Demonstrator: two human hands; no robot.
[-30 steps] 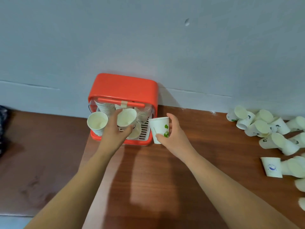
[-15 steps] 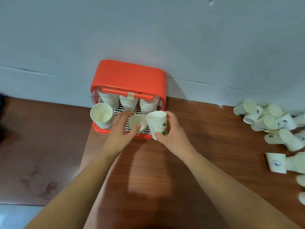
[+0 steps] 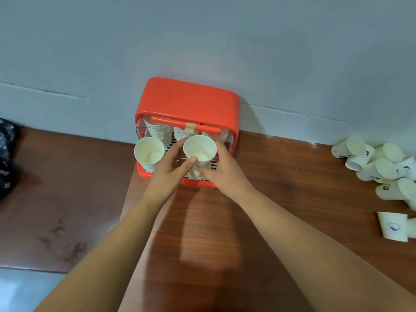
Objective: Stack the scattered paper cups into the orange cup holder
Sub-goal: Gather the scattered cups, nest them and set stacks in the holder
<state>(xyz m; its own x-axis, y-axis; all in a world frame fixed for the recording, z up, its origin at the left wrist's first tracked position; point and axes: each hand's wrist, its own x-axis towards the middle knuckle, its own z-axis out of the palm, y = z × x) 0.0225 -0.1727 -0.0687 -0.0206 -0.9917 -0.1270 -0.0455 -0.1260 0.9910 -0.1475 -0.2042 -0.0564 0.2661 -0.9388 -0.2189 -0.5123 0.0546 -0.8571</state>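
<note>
Both hands meet over the front of the orange holder point(image 3: 186, 104), which stands on the counter point(image 3: 292, 199) against the wall point(image 3: 202, 41). Between them is one cup point(image 3: 200, 149), upright with its mouth facing up. The left hand point(image 3: 167, 174) grips it with the thumb on the near side and the fingers round the left wall. The right hand point(image 3: 221, 174) curls round the right wall, its thumb low on the near side. The cup sits above the holder's front-middle slot, just right of the front-left stack point(image 3: 149, 154) and in front of the rear stacks point(image 3: 158, 130). Its long axis runs roughly straight down into the slot, so the coming move looks like a short push downward along that axis. What lies directly beneath is mostly hidden by the hands, so I cannot tell whether it is already seated on another cup. The pile point(image 3: 378, 163) of loose cups lies on its sides well off to the right, nearer the right hand, which seems best placed to fetch the next one.
</note>
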